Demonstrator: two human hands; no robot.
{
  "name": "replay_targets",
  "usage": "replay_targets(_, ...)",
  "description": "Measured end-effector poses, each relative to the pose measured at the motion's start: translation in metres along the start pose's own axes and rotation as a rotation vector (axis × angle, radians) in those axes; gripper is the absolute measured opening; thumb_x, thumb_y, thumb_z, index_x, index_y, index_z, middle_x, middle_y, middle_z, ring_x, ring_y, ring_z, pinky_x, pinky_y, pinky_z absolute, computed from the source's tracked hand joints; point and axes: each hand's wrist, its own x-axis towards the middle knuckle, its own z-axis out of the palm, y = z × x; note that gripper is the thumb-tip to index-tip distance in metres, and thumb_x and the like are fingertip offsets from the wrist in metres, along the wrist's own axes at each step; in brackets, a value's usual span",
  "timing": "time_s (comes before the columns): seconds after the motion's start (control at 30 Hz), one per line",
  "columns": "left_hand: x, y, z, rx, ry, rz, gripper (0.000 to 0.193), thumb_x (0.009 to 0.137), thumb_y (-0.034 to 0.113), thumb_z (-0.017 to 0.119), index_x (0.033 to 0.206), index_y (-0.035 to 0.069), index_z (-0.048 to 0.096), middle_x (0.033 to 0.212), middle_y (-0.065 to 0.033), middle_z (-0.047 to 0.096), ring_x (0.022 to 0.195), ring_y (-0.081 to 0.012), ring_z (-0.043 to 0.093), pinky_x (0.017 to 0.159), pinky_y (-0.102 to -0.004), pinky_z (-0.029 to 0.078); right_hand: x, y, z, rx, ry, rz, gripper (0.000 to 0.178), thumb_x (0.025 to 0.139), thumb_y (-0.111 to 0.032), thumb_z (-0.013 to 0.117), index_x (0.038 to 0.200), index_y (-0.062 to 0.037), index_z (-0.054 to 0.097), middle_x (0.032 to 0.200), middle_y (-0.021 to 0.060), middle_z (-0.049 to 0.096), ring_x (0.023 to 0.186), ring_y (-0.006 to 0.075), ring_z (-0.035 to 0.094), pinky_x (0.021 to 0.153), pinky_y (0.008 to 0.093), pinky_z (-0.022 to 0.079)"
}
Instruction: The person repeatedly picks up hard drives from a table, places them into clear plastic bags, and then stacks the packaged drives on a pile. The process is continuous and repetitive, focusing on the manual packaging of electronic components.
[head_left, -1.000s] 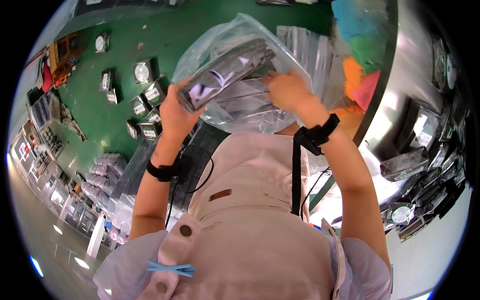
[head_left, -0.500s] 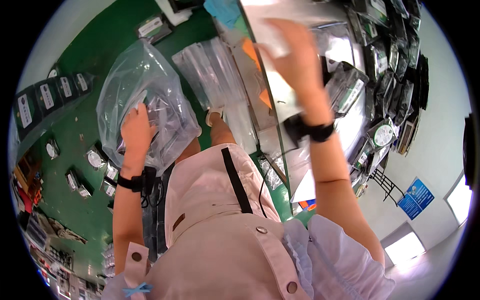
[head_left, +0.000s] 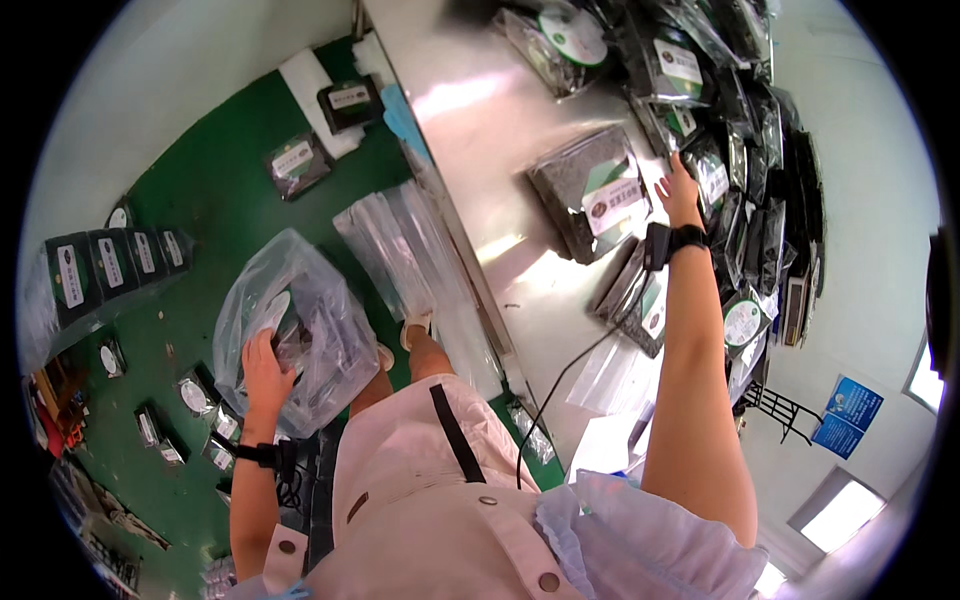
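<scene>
My left hand (head_left: pixel 265 378) has its fingers curled at the mouth of a big clear plastic bag (head_left: pixel 335 375) on the floor, gripping the film. Inside the bag, dark packs with pale labels show dimly through the plastic. Over the metal table, my right hand (head_left: pixel 681 195) is stretched toward the piled packs, its thumb and fingers apart. Its fingertips lie beside a labelled dark pack (head_left: pixel 711 178); whether they touch it is hard to see. A larger dark grey wrapped pack (head_left: pixel 590 190) lies flat on the table to the left of this hand.
The metal table (head_left: pixel 465 140) carries a heap of dark wrapped packs (head_left: pixel 680 65) along its far right side. Flat clear plastic bags (head_left: pixel 420 270) lie on the green floor (head_left: pixel 230 185) by my feet. Bagged dark packs (head_left: pixel 110 270) stand at left. A black cable (head_left: pixel 560 385) trails from my right wrist.
My right hand has moved from the table's left edge across to the piled packs. The view has shifted, bringing more of the tabletop into sight. My left hand stays at the bag.
</scene>
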Motion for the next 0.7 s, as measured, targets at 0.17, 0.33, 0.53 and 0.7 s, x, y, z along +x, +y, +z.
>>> replay_targets(0.17, -0.012, 0.005, -0.004, 0.197, 0.022, -0.172, 0.071, 0.056, 0.007, 0.070, 0.121, 0.004, 0.042, 0.121, -0.0141, 0.043, 0.115, -0.0344, 0.038, 0.098, -0.0453, 0.029, 0.024, -0.055, 0.060, 0.581, -0.386, 0.166, 0.111, 0.071, -0.064, 0.060, 0.138, 0.0054, 0.006, 0.136, 0.0225, 0.033, 0.125, 0.0338, 0.036, 0.101, 0.0445, 0.035)
replay_targets(0.33, -0.008, 0.025, -0.011, 0.114, -0.091, -0.273, 0.071, 0.057, 0.007, 0.070, 0.122, 0.005, 0.042, 0.121, -0.0145, 0.041, 0.114, -0.0346, 0.037, 0.097, -0.0442, 0.029, 0.044, -0.072, 0.099, 0.696, -0.451, 0.107, 0.062, 0.075, -0.041, 0.070, 0.111, 0.0025, 0.043, 0.106, 0.0156, 0.051, 0.100, 0.0289, 0.052, 0.093, 0.0438, 0.040)
replay_targets(0.53, -0.013, 0.020, 0.000, 0.082, -0.005, -0.212, 0.066, 0.059, 0.009, 0.069, 0.120, 0.004, 0.043, 0.119, -0.0154, 0.043, 0.111, -0.0349, 0.040, 0.094, -0.0439, 0.032, -0.043, -0.025, 0.087, 0.610, -0.465, 0.127, 0.024, 0.079, -0.029, 0.064, 0.096, -0.0136, 0.057, 0.084, 0.0051, 0.062, 0.071, 0.0204, 0.058, 0.065, 0.0407, 0.046)
replay_targets(0.7, -0.009, 0.016, 0.002, 0.062, 0.016, -0.209, 0.062, 0.061, 0.010, 0.068, 0.118, 0.003, 0.044, 0.117, -0.0155, 0.044, 0.110, -0.0353, 0.041, 0.093, -0.0439, 0.033, -0.037, -0.023, 0.034, 0.108, 0.097, -0.379, 0.056, 0.072, -0.035, 0.074, 0.108, 0.0007, 0.052, 0.096, 0.0080, 0.056, 0.084, 0.0192, 0.052, 0.073, 0.0316, 0.043)
